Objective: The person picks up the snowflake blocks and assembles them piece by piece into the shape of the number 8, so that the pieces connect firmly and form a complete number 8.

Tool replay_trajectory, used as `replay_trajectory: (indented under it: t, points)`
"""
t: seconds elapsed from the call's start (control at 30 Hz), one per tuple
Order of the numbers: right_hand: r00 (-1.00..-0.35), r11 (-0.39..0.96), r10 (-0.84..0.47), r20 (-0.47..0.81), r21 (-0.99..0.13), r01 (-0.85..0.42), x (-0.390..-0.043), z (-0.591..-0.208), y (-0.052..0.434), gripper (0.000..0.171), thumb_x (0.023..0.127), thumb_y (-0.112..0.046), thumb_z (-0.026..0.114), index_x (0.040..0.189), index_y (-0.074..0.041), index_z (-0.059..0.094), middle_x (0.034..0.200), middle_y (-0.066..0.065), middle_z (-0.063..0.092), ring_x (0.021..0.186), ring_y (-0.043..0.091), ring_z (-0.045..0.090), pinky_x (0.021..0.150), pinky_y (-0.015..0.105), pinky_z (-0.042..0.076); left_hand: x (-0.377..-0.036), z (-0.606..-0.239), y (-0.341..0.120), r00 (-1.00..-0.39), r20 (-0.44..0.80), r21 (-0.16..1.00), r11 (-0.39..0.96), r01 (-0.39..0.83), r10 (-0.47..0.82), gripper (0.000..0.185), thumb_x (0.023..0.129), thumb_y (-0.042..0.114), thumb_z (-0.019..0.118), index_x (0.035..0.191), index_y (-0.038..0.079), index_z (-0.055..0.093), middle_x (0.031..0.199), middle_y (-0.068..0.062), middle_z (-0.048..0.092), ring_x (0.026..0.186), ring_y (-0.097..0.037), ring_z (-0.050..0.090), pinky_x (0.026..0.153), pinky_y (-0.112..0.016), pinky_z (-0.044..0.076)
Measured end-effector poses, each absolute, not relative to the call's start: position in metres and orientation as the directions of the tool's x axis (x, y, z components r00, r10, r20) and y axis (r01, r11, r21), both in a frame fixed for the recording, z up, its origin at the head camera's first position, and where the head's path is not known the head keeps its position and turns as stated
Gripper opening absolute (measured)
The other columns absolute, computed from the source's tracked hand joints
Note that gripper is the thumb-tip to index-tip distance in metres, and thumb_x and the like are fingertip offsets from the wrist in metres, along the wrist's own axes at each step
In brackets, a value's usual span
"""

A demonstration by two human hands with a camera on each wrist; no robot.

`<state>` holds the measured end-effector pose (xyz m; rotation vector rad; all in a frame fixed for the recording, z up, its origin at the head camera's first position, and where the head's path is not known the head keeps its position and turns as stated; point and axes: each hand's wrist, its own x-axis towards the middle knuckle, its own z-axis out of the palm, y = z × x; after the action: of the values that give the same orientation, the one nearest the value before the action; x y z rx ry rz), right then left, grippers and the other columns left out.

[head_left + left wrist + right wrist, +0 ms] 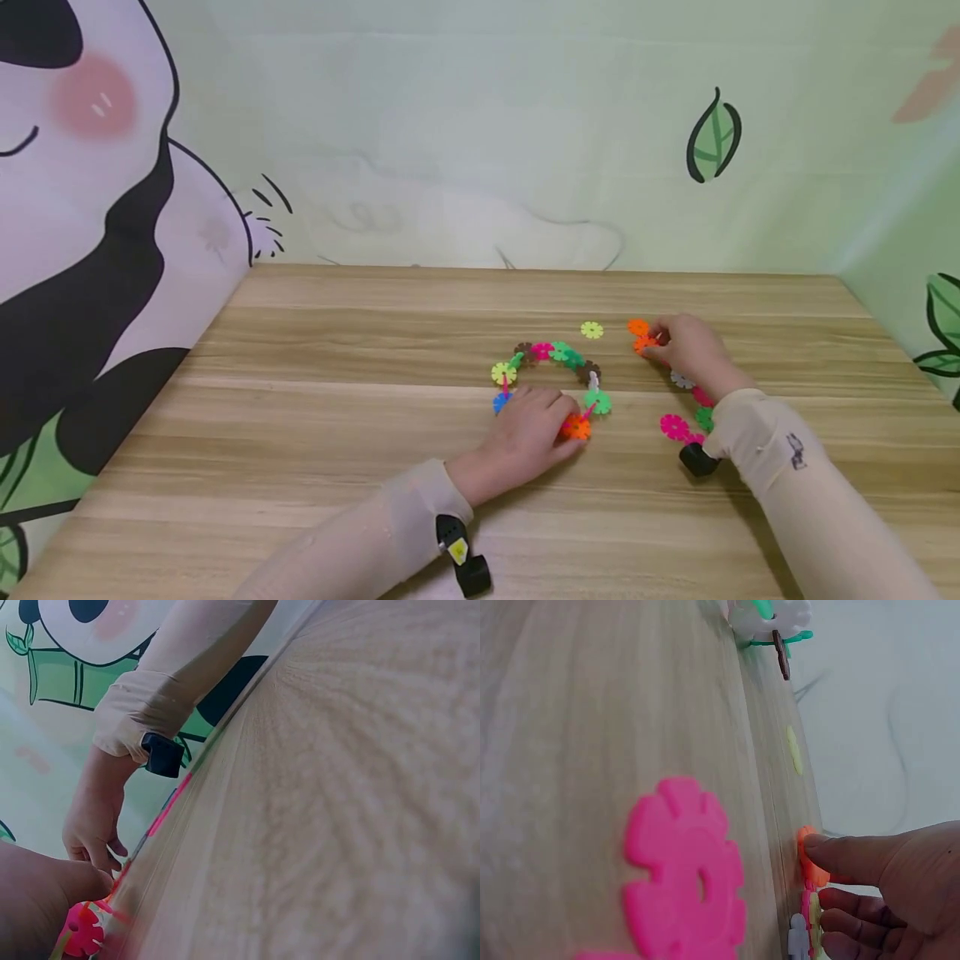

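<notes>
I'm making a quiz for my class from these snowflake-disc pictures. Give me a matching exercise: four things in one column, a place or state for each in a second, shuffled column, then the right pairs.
Things:
1. left hand
2. right hand
3. yellow-green disc
4. big pink disc

Places or states:
A. lies alone on the table, between the ring of discs and the right hand
B. pinches an orange disc at the far end of a short chain
C. lies flat near the right wrist
D. rests on the near side of the ring, at an orange disc

Pairs: 1-D, 2-B, 3-A, 4-C
</notes>
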<state>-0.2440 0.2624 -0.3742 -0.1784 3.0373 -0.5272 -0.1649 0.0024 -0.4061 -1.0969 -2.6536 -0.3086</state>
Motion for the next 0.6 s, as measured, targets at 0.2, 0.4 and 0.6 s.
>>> replay_trajectory:
  t: [0.2, 0.4, 0.6]
  points:
    - [-0.992, 0.916, -0.124, -0.009, -0.385, -0.111, -0.244, -0.377, 0.264, 0.025, 0.088, -0.014, 0.067, 0.104, 0.004, 0.060, 0.099, 0.022, 0.063, 0.088, 0.033, 0.057, 0.080, 0.045, 0.048, -0.166, -0.408, 0.002, -0.687, 0.312, 0.098, 0.697, 0.710, 0.656, 0.035, 0.087, 0.044, 0.066, 0.109, 0.016, 0.068, 0.095, 0.005, 0.065, 0.092, -0.010, 0.061, 0.087, -0.029, 0.044]
    - [-0.988, 0.862, -0.130, 0.085, -0.483, -0.155, -0.234, -0.375, 0.267, 0.014, 0.090, -0.006, 0.064, 0.099, 0.003, 0.061, 0.092, 0.018, 0.063, 0.083, 0.028, 0.056, 0.076, 0.038, 0.049, -0.166, -0.409, 0.001, -0.686, 0.317, 0.098, 0.696, 0.711, 0.655, 0.037, 0.087, 0.046, 0.066, 0.110, 0.017, 0.067, 0.096, 0.006, 0.065, 0.092, -0.010, 0.060, 0.089, -0.030, 0.044]
    - [-0.969, 0.827, -0.177, 0.175, -0.507, -0.243, -0.212, -0.368, 0.268, 0.011, 0.090, -0.005, 0.065, 0.098, 0.001, 0.062, 0.092, 0.016, 0.068, 0.083, 0.026, 0.061, 0.071, 0.029, 0.051, -0.165, -0.410, 0.002, -0.696, 0.300, 0.127, 0.696, 0.707, 0.652, 0.037, 0.087, 0.047, 0.066, 0.110, 0.017, 0.066, 0.096, 0.006, 0.064, 0.093, -0.011, 0.059, 0.091, -0.030, 0.043]
